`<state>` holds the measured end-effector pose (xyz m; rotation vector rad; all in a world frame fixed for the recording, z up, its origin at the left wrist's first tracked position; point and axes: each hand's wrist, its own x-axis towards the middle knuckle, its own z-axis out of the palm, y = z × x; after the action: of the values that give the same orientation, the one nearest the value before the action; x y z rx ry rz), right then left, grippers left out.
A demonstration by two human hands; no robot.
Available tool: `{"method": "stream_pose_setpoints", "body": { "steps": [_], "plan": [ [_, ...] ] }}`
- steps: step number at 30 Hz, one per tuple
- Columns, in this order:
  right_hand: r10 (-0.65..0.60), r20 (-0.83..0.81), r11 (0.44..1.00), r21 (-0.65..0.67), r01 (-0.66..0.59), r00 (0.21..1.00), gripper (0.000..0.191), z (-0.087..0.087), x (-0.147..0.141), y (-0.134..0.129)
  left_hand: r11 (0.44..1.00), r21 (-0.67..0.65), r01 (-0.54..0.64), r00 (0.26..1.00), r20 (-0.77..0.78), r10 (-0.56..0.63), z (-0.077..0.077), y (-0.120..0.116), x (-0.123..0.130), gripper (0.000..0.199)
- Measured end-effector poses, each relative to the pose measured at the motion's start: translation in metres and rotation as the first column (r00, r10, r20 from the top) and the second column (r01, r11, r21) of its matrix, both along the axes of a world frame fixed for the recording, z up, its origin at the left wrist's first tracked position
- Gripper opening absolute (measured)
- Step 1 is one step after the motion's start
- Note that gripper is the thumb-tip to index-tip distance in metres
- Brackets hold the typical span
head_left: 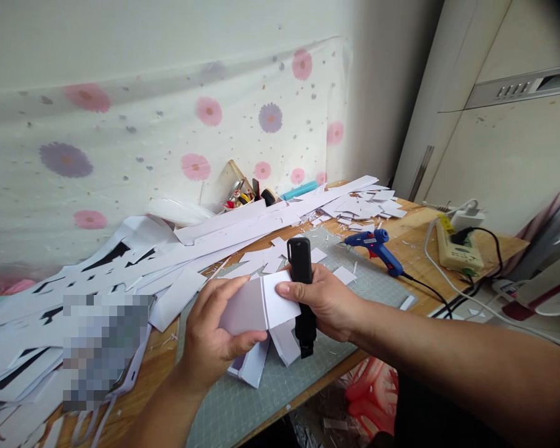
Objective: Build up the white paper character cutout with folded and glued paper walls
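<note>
Between my two hands is a piece of white foam board point(246, 303) with a scored fold line, its panels bent at an angle. My left hand point(212, 333) curls around its left panel, fingers on top and thumb at the lower edge. My right hand point(329, 298) pinches the right panel under its thumb. The same hand also grips a black utility knife point(302, 261), held upright; no bare blade is visible. More folded white board point(254, 367) hangs or stands just below the held piece; whether it is joined is unclear. A grey-green cutting mat point(214, 410) lies beneath.
A blue glue gun point(378, 246) rests on the mat's right, its cord running off. Beyond it is a power strip point(457, 246) with plugs and cables. White offcuts point(364, 205) and long strips point(270, 218) cover the table's back and left. A phone-like object point(109, 348), blurred, lies left.
</note>
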<state>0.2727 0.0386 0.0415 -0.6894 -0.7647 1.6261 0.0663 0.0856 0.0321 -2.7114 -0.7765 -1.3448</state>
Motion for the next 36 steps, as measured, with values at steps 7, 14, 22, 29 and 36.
{"method": "stream_pose_setpoints", "body": {
  "steps": [7, 14, 22, 29, 36],
  "plan": [
    [-0.232, 0.095, 0.972, 0.041, 0.229, 0.968, 0.048, 0.003, 0.001, 0.001, 0.984, -0.088, -0.155, 0.986, 0.043, 0.159, -0.010, 0.009, -0.008, 0.061],
    [-0.281, 0.308, 0.959, 0.130, 0.253, 0.909, 0.041, 0.007, 0.033, 0.015, 0.694, -0.351, -0.629, 0.771, -0.168, 0.614, -0.012, 0.055, -0.028, 0.063],
    [-0.168, 0.513, 0.985, 0.131, 0.116, 0.842, 0.029, 0.004, 0.047, 0.019, 0.869, -0.145, -0.473, 0.879, -0.016, 0.476, -0.010, 0.048, -0.019, 0.045],
    [-0.082, 0.612, 0.974, 0.217, -0.067, 0.786, 0.019, -0.002, 0.044, 0.022, 0.770, -0.638, 0.005, 0.995, -0.076, -0.070, 0.023, 0.013, 0.030, 0.042],
    [-0.557, 0.728, 0.781, 0.623, -0.046, 0.399, 0.021, 0.004, 0.062, 0.028, 0.731, -0.682, 0.009, 0.995, 0.075, 0.058, 0.016, 0.024, 0.053, 0.028]
  ]
}}
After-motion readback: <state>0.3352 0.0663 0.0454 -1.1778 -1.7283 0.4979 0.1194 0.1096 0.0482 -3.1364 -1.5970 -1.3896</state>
